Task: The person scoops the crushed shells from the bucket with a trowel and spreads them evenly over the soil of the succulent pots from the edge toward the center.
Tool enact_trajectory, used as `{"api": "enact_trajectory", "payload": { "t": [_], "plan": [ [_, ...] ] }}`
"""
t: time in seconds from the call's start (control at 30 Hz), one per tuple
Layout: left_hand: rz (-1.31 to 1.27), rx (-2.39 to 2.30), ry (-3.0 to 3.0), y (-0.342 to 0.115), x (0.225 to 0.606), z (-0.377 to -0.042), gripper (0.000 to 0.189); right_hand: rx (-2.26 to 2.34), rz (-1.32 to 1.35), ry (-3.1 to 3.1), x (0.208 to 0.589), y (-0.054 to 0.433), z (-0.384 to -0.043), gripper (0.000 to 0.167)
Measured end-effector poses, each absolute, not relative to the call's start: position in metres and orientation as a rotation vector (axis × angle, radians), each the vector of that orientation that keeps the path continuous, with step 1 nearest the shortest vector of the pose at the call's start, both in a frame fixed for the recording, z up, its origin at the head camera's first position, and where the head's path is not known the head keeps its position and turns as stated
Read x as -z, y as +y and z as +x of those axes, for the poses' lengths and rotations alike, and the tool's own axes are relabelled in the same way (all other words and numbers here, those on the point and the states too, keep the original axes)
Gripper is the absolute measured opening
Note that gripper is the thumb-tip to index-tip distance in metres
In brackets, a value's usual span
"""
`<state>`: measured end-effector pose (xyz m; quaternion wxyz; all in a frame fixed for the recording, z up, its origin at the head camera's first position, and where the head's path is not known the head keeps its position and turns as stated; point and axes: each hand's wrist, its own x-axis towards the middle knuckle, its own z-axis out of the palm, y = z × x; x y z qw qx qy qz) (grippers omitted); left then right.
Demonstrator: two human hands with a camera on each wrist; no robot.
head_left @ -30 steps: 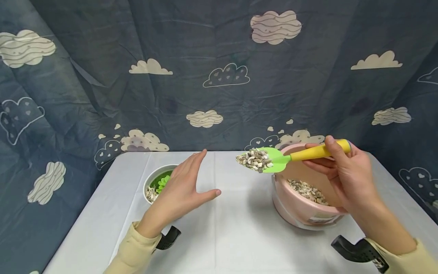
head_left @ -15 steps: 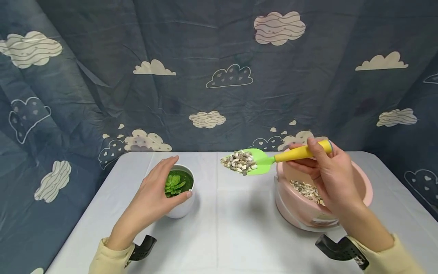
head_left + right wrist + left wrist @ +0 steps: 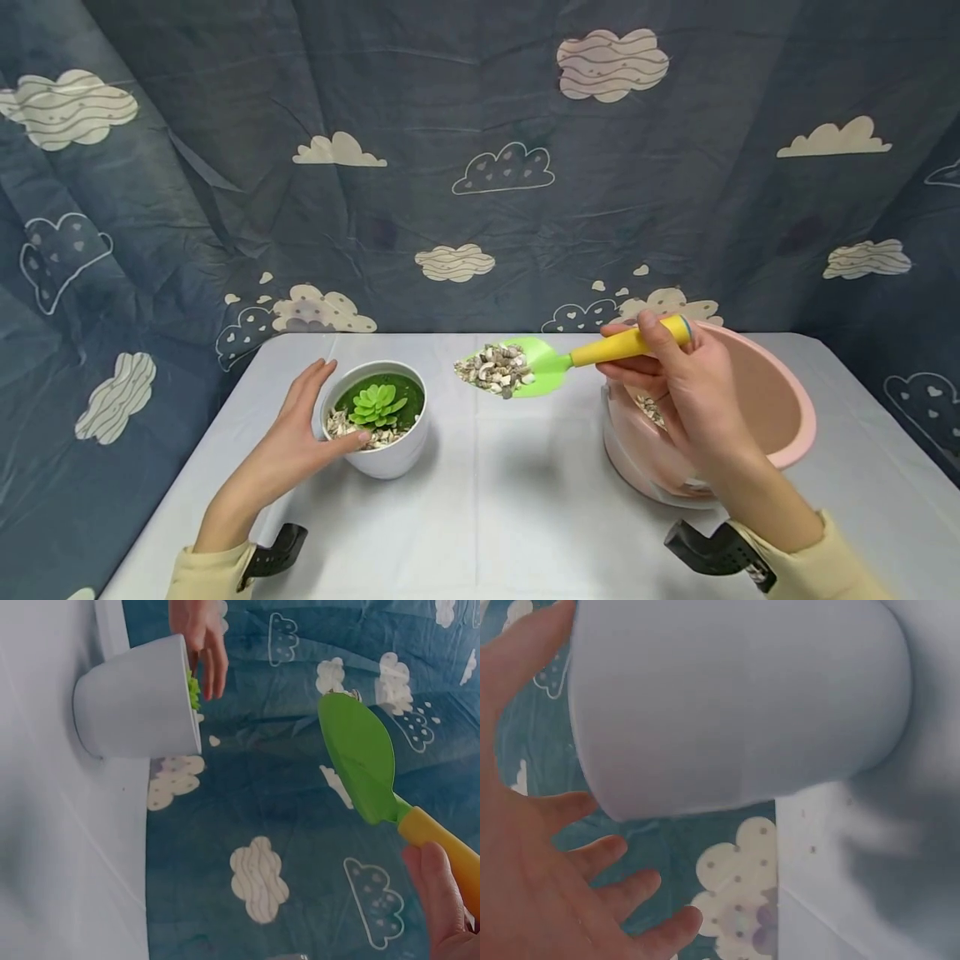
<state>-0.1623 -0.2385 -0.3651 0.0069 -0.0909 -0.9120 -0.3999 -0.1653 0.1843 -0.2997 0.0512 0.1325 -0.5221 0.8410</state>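
Right hand's (image 3: 690, 379) grip is wrapped around a yellow-handled trowel (image 3: 588, 352), held up over the table (image 3: 517, 525), blade loaded with pebbles (image 3: 495, 368) and pointing roughly 9 o'clock. White pot (image 3: 393, 460) with a green succulent (image 3: 377, 406) sits at the blade's 8 o'clock. Left hand's (image 3: 296, 433) grip is loose at the pot's 9 o'clock, can't tell if touching. Pink bucket's (image 3: 783, 408) at the pot's 3 o'clock.
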Motion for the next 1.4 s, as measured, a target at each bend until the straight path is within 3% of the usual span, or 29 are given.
{"api": "enact_trajectory", "payload": {
  "t": [0.47,0.7,1.4],
  "plan": [
    [-0.273,1.671,-2.785,-0.246,0.386,-0.165,0.104,-2.477,0.297,-1.773,0.306,0.157,-0.167,0.037],
    [-0.318,1.845,-2.691,-0.246,0.395,-0.168,0.113,-2.517,0.341,-1.72,0.314,0.143,-0.173,0.033],
    [-0.291,2.016,-2.564,-0.243,0.404,-0.171,0.112,-2.578,0.273,-1.671,0.337,0.089,-0.204,0.034]
  ]
}}
